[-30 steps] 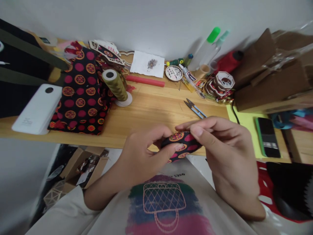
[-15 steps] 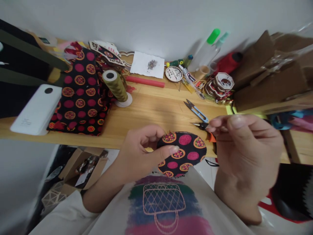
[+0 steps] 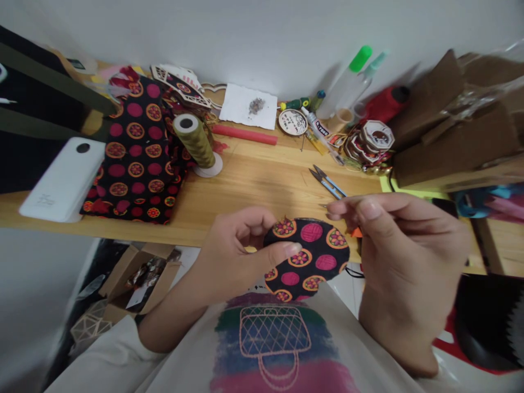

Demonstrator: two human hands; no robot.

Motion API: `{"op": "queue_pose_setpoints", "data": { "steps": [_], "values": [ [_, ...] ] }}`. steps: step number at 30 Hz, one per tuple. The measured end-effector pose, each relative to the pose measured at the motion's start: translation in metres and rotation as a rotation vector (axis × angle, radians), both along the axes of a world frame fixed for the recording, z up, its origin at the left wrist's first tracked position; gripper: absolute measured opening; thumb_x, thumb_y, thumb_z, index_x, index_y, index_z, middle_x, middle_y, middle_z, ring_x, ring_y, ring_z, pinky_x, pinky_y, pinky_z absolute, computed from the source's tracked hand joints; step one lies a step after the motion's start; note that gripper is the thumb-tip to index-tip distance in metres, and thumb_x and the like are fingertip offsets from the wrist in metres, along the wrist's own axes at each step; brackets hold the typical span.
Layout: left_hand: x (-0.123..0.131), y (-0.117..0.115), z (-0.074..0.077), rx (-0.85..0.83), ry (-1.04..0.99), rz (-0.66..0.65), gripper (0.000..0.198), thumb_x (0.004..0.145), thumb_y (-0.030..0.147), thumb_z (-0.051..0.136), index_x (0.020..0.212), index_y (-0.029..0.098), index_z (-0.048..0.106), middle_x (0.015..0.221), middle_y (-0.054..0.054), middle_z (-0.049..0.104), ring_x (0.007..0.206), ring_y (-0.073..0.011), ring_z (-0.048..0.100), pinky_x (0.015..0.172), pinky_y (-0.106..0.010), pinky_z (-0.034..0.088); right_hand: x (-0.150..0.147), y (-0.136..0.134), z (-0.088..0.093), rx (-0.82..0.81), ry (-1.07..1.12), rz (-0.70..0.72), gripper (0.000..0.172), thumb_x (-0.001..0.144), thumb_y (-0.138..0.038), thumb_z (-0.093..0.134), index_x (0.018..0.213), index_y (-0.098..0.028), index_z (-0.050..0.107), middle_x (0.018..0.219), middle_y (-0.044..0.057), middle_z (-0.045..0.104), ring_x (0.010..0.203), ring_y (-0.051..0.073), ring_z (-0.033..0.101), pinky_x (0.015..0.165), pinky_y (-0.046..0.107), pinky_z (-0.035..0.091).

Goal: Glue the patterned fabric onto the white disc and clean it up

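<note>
The disc (image 3: 310, 261) is in my left hand (image 3: 239, 259), raised in front of my shirt (image 3: 274, 338) near the near edge of the bench (image 3: 249, 188). Its patterned face is turned up toward me; as seen, its long axis runs left to right, the right end a little lower. The far rim shows frayed threads at its left. Left grip: thumb flat across the face, fingers curled beneath and behind the left side, closed firmly on it; forearm enters from lower left. My right hand (image 3: 409, 256) stands just beyond the far right rim, forearm rising from lower right, thumb and forefinger drawn together in a pinch; I cannot tell whether anything thin sits between them. A metal tip (image 3: 322, 206) shows just past those fingertips, its body hidden. The snips (image 3: 327, 181) lie close beyond, blades pointing away and left. Bare wood extends from there leftward to the spool (image 3: 194, 144); the carton (image 3: 454, 125) bounds the far right.
</note>
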State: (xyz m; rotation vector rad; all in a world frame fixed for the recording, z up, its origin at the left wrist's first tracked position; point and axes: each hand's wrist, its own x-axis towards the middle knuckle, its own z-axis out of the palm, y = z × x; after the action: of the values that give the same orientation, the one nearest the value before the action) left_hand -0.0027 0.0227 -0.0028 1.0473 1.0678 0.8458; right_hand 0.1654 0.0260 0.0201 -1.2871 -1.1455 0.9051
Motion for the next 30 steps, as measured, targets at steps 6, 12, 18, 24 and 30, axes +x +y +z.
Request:
{"op": "queue_pose_setpoints", "data": {
  "steps": [6, 12, 18, 24, 30],
  "values": [
    [-0.001, 0.005, -0.009, -0.06, -0.052, 0.069, 0.022, 0.067, 0.028, 0.07, 0.062, 0.016, 0.052, 0.056, 0.004, 0.057, 0.049, -0.0064, 0.049, 0.045, -0.016, 0.039, 0.013, 0.008, 0.015, 0.003, -0.222, 0.097, 0.006, 0.076, -0.02, 0.071, 0.08, -0.024, 0.072, 0.074, 0.0, 0.074, 0.063, 0.015, 0.068, 0.057, 0.028, 0.056],
    [-0.024, 0.011, -0.039, -0.004, 0.028, 0.185, 0.024, 0.067, 0.031, 0.072, 0.063, 0.015, 0.053, 0.054, 0.004, 0.052, 0.052, -0.008, 0.048, 0.05, -0.019, 0.037, -0.004, 0.101, 0.045, 0.25, -0.616, 0.083, 0.021, 0.069, -0.03, 0.075, 0.053, -0.021, 0.065, 0.047, -0.002, 0.061, 0.041, 0.01, 0.05, 0.038, 0.025, 0.033],
    [-0.048, 0.003, -0.051, -0.011, -0.057, 0.35, 0.029, 0.065, 0.039, 0.074, 0.065, 0.014, 0.058, 0.059, 0.0, 0.061, 0.058, -0.0112, 0.054, 0.056, -0.02, 0.04, -0.05, 0.221, 0.014, 0.044, -0.768, 0.414, 0.05, 0.091, -0.043, 0.043, 0.057, -0.014, 0.064, 0.052, 0.0, 0.061, 0.05, 0.009, 0.059, 0.058, 0.026, 0.047],
    [-0.063, -0.003, -0.039, 0.037, -0.052, 0.499, 0.029, 0.063, 0.039, 0.077, 0.065, 0.014, 0.063, 0.061, 0.0, 0.063, 0.058, -0.0109, 0.056, 0.056, -0.02, 0.043, -0.071, 0.245, -0.024, 0.04, -0.846, 0.465, 0.029, 0.09, -0.034, 0.052, 0.115, -0.02, 0.058, 0.119, 0.007, 0.058, 0.104, 0.02, 0.058, 0.085, 0.038, 0.051],
    [-0.058, 0.007, -0.028, 0.003, -0.12, 0.549, 0.023, 0.061, 0.03, 0.077, 0.064, 0.014, 0.06, 0.058, 0.001, 0.064, 0.054, -0.01, 0.056, 0.054, -0.02, 0.045, -0.073, 0.259, -0.017, -0.01, -0.885, 0.495, 0.031, 0.09, -0.035, 0.053, 0.115, -0.017, 0.058, 0.117, 0.006, 0.058, 0.102, 0.022, 0.059, 0.085, 0.039, 0.051]
  ]
}}
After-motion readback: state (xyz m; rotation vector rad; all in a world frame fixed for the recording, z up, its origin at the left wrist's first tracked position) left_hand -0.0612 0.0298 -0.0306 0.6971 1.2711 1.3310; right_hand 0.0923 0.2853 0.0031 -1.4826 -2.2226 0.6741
